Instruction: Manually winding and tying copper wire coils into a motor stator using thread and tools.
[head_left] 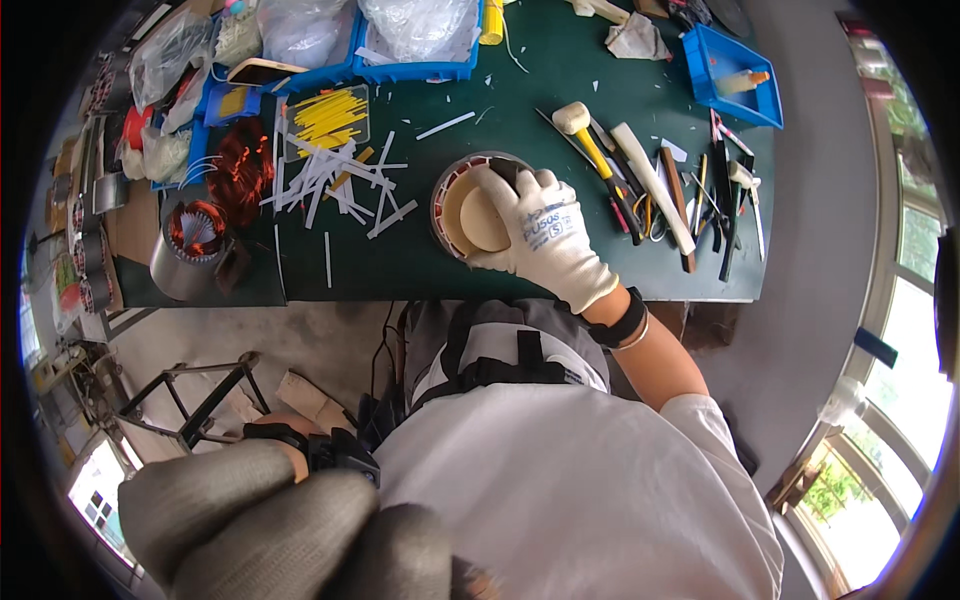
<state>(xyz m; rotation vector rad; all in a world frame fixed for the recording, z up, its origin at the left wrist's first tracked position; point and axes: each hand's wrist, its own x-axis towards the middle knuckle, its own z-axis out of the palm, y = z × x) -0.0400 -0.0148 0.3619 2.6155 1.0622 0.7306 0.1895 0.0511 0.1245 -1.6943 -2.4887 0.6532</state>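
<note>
In a white glove, my right hand (540, 225) reaches over a round motor stator (440, 205) near the table's front edge. Its thumb and fingers curl round a pale cream disc-shaped block (480, 222) inside the stator's ring. White and reddish liners show along the ring's rim. Much of the block and the stator's right side lies hidden under the hand. My left hand (290, 520), in a grey-looking glove, is raised very close to the camera at lower left. Its fingers look large and blurred, their tips unclear, and no held thing shows.
White strips (340, 180) lie left of the stator, beside a clear tray of yellow strips (325, 120). A wound stator (185, 265) stands at the left edge near copper coils (240, 170). Rightward lie a mallet (590, 145) and several tools. Blue bins (415, 72) line the back.
</note>
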